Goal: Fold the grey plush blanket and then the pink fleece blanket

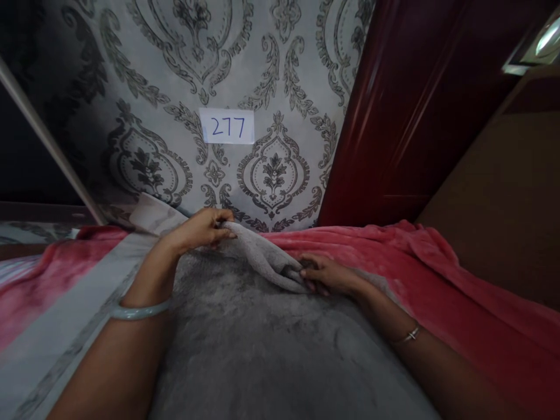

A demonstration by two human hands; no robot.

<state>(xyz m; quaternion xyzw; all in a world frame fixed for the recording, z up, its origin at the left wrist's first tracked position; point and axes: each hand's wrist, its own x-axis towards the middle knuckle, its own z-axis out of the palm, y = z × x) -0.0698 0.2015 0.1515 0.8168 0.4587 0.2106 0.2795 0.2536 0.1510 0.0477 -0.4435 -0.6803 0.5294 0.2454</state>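
A grey plush blanket (262, 350) spreads out in front of me, its far edge raised in a loose, rolled fold. My left hand (209, 226) pinches that edge near the wall, thumb against fingers. Lower and to the right, my right hand (321, 273) grips the same fold, fingers closed on the cloth. Between both hands the lighter underside of the fabric shows, twisted into a small hollow beside my right fingers. My right fingertips are partly hidden by the fold.
Red plush bedding (459, 315) lies under the grey blanket on the right and shows again at far left. Pale cloth with a patterned strip (87, 326) runs along the left. Patterned wallpaper (273, 169) bears a paper marked 277 (228, 126). Dark red wood panelling (394, 105) rises at right.
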